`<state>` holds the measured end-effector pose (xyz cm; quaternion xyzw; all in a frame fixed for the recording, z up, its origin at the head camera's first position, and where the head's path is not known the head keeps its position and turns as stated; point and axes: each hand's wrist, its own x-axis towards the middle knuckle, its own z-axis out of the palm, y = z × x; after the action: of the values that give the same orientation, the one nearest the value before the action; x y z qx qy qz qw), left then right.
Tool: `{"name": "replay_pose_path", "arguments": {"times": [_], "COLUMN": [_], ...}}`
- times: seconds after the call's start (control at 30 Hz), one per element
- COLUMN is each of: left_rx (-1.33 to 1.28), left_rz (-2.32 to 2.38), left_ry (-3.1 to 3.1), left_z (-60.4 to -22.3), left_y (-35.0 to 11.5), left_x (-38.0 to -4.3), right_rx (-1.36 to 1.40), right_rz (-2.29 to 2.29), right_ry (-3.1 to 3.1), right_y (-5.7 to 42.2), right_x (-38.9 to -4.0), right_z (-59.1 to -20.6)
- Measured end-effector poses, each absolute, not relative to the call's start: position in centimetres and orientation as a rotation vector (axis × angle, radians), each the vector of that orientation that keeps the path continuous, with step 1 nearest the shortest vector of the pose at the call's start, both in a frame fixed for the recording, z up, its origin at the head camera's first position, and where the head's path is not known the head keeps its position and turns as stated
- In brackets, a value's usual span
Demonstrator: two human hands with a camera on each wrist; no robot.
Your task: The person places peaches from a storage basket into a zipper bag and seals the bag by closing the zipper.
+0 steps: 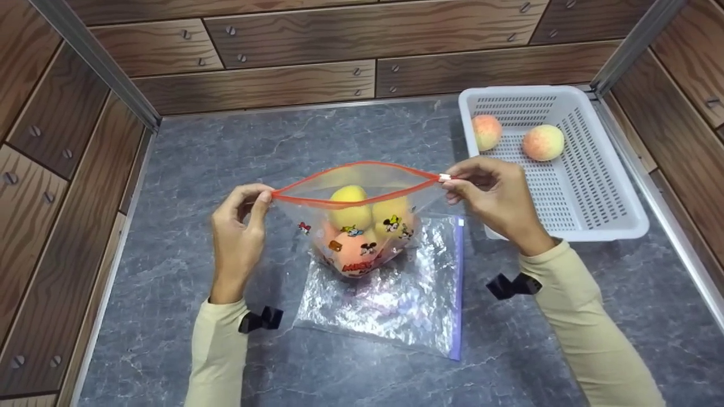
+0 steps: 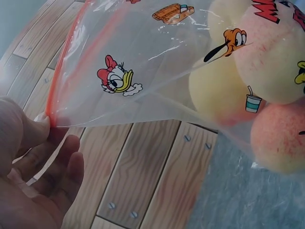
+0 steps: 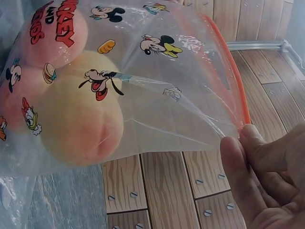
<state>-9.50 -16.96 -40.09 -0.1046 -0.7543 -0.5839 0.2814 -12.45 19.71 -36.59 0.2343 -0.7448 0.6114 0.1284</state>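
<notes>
A clear zip bag (image 1: 362, 249) with a red-orange top edge and cartoon prints hangs between both hands, its mouth spread apart. Inside it are several peaches (image 1: 349, 204), yellow and pink. My left hand (image 1: 240, 232) pinches the left end of the red zip edge between thumb and forefinger. At the other end, beside the white slider (image 1: 445, 177), my right hand (image 1: 495, 195) pinches the corner. In the left wrist view the peaches (image 2: 221, 90) bulge at the bag's bottom, and the right wrist view shows a large peach (image 3: 81, 124) through the plastic.
Beneath the bag a second clear bag (image 1: 396, 316) with a purple zip edge lies flat on the grey marbled table (image 1: 186, 152). A white perforated basket (image 1: 594, 181) stands at the right back, holding two peaches (image 1: 543, 142). Wood-patterned walls (image 1: 283, 34) surround the table.
</notes>
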Motion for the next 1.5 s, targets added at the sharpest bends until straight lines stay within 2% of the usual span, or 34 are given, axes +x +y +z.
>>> {"name": "replay_pose_path", "arguments": {"times": [0.4,0.63,0.87,1.03,1.23,1.5], "left_rx": [-0.32,-0.443,-0.734,-0.936,-1.011,-0.97], "left_rz": [-1.492,-1.239,-0.818,-0.573,-0.311,-0.219], "left_ry": [-2.163,-2.225,-2.27,-2.478,-2.667,-2.705], "left_z": [-39.2,-36.6,-31.8,-29.9,-29.9,-30.7], "left_y": [-17.3,-16.4,-10.7,-5.7,-1.5,0.7], "left_x": [-9.4,-10.2,-10.3,-10.5,-11.1,-12.2], "right_rx": [0.58,0.629,0.639,0.629,0.638,0.663], "right_rz": [1.945,1.935,1.931,1.921,1.911,1.872], "right_ry": [-2.061,-2.022,-1.996,-2.003,-1.974,-1.963], "right_y": [19.7,19.7,19.8,19.7,19.6,19.6], "right_x": [-12.2,-12.1,-12.1,-12.0,-12.0,-12.1], "right_z": [-37.4,-37.5,-37.5,-37.5,-37.7,-37.9]}}
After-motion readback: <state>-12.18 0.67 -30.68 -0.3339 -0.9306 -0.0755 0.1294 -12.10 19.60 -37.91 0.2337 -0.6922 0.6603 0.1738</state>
